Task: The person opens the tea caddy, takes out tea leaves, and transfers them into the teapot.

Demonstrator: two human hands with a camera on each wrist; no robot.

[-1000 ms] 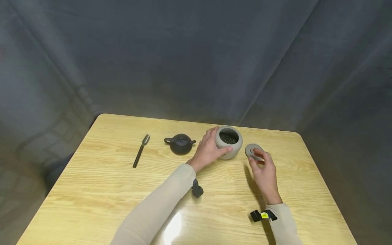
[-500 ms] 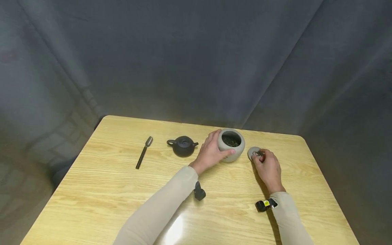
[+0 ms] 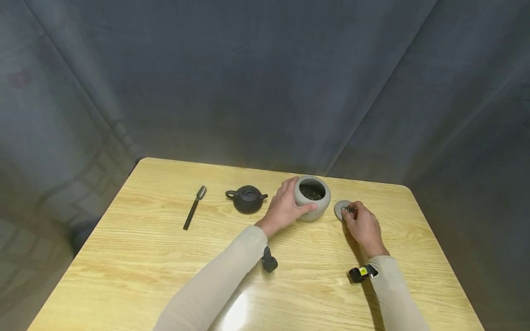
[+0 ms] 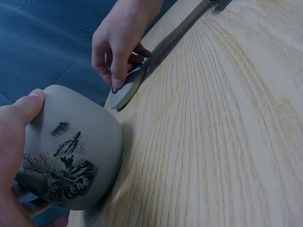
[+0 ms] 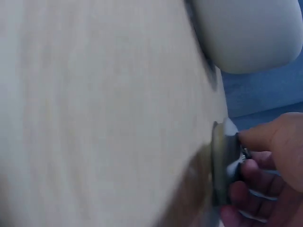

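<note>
A rounded grey tea jar (image 3: 314, 211) stands open-topped near the back of the table, dark tea leaves (image 3: 311, 192) inside. My left hand (image 3: 285, 209) grips its left side, thumb across the front. The left wrist view shows a painted landscape on the jar (image 4: 80, 146). To the right of the jar, my right hand (image 3: 364, 225) pinches the ring on top of the round grey lid (image 3: 340, 210). That lid (image 4: 129, 90) lies close over the tabletop. In the right wrist view the lid (image 5: 225, 163) appears edge-on under the fingers.
A dark teapot (image 3: 247, 200) sits left of the jar, its spout toward my left hand. Further left lies a tea scoop (image 3: 193, 209) with a dark handle. The wooden table (image 3: 136, 257) ends at a grey curtain (image 3: 248, 92) behind.
My right hand has lowered the lid from a tilted pose to flat at the table beside the jar. The left hand stays on the jar; the view has shifted slightly.
</note>
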